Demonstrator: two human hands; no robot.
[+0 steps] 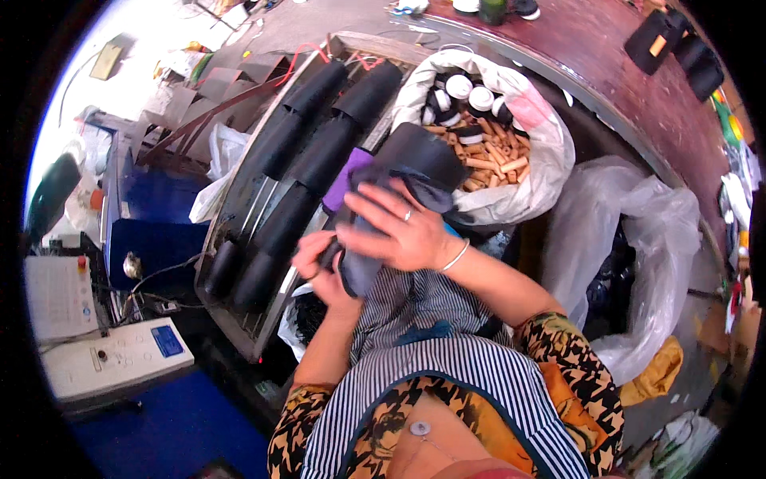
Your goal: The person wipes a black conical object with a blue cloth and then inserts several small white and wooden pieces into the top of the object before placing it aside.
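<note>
In front of my body is a black cylinder (428,156), its wide end pointing away and to the right. A dark grey cloth (363,270) is wrapped over its nearer part. My right hand (403,227), with a ring and a bracelet, grips the cloth from above, its fingers long across it and slightly blurred. My left hand (319,267) is closed at the near left end, fingers curled around a dark part that I cannot tell as cloth or cylinder. A purple cloth (347,177) shows just beyond the hands.
A long tray (275,299) with rows of black cylinders (327,148) stands on the left. Beyond my hands sits a white sack (550,152) of tan tubes (503,156) and white-topped caps (459,86). A clear plastic bag (578,215) is at right, below a reddish table (574,40).
</note>
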